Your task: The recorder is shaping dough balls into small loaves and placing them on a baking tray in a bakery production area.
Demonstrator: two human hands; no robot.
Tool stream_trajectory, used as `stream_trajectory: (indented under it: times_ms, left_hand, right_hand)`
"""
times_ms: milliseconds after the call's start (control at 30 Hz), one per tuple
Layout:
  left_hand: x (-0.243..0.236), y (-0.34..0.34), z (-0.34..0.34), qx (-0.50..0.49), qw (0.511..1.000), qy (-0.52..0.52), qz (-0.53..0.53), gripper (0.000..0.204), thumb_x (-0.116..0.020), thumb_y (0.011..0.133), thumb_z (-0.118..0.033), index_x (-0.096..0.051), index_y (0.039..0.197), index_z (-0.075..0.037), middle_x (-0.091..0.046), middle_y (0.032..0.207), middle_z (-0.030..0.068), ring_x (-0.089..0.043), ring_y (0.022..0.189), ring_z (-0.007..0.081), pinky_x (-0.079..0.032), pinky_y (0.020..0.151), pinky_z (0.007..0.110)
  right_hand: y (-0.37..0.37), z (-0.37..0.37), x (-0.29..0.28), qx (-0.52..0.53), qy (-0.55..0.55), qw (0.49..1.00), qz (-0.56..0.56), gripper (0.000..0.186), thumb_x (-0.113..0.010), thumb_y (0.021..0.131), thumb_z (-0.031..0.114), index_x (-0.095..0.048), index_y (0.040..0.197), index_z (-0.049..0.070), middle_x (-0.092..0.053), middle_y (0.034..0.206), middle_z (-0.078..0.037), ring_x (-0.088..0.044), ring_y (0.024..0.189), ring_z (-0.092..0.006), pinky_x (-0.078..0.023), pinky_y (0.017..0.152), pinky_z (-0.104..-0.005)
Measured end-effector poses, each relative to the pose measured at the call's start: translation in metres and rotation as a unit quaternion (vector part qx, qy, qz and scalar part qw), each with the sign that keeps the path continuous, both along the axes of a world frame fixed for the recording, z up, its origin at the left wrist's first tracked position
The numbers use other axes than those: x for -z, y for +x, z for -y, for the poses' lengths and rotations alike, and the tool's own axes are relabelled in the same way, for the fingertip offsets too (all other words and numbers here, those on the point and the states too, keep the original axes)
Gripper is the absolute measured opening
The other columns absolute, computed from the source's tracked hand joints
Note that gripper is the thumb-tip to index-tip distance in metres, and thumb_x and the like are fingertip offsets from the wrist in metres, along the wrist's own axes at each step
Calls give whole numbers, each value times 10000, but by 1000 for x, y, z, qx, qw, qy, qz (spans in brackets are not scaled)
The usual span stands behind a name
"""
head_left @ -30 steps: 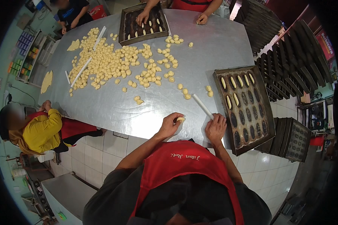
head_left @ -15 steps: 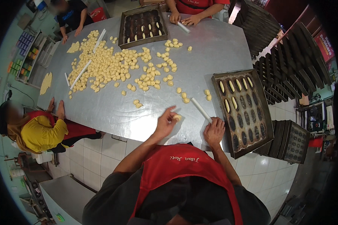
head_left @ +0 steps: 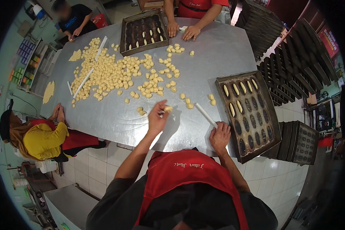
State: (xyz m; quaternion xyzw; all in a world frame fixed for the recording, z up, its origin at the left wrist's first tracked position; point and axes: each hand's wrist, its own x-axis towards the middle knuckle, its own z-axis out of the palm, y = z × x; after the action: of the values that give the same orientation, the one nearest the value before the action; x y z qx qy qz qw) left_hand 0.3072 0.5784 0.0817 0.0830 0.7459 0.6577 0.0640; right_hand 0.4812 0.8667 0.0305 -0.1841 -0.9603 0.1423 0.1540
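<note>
Apron (head_left: 191, 168): red; is hanging against the near edge of the table (head_left: 120, 124).
Right hand (head_left: 220, 135): is lying palm down over one end of the pin (head_left: 205, 114), presumably keeping it from rolling; how tightly the fingers are closing, cannot tell.
Left hand (head_left: 156, 119): is pinching the ball (head_left: 168, 109) narrowly between thumb and fingers, apparently holding it above the metal, where a shadow is falling.
Pin: white; is slanting away from the right hand, its far end pointing toward the loose balls (head_left: 188, 101).
Tray (head_left: 261, 148): is sitting just beside the right hand, probably for a short reach; its near corner is jutting past the table edge. Seven strips (head_left: 236, 89) are lying in the two far rows, leaving the nearer moulds open.
Room: bare metal is stretching between the hands and leftward; the tray wall is limiting rightward movement.
Loose balls: small groups are lying just beyond both hands, seemingly within reach.
Heap (head_left: 111, 73): is spreading over the far left, long rods (head_left: 83, 83) lying among the dough.
Far tray (head_left: 143, 48): is occupying the far side; a co-worker's hands (head_left: 191, 33) are resting beside it.
</note>
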Motion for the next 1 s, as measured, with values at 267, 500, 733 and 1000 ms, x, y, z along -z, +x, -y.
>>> stream_trajectory:
  times_ms: [267, 500, 733, 1000]
  left_hand:
    - [58, 56, -44, 147, 978, -147, -24, 437, -795, 953, -39, -668, 1370, -5, -764, 1004, 159, -757, 873, 250, -620, 818, 359]
    - [42, 55, -37, 163, 967, -189, -56, 399, -774, 939, -23, -687, 1328, 2, -755, 997, 180, -758, 871, 273, -612, 796, 396]
    - [40, 60, -19, 140, 978, -152, -36, 407, -757, 953, -3, -688, 1354, 3, -780, 1073, 170, -764, 894, 253, -613, 817, 359]
    - [43, 63, -30, 150, 981, -108, 53, 384, -749, 976, 20, -685, 1354, 2, -782, 1073, 166, -781, 962, 231, -628, 881, 335]
  right_hand:
    - [-41, -1, 4, -21, -65, 998, -3, 387, -739, 940, 186, -670, 1311, 97, -649, 1220, -146, -594, 1187, -389, -475, 973, -547]
    - [-47, 2, 9, -33, -7, 999, -20, 360, -722, 955, 203, -687, 1300, 105, -653, 1198, -134, -598, 1158, -363, -462, 968, -525]
    - [-47, 5, 8, -20, -6, 1000, -1, 348, -708, 967, 215, -686, 1298, 111, -649, 1196, -122, -592, 1167, -345, -453, 973, -502]
    - [-45, 8, 3, -13, -25, 1000, 0, 359, -740, 980, 263, -694, 1314, 141, -656, 1206, -104, -591, 1173, -336, -454, 978, -502]
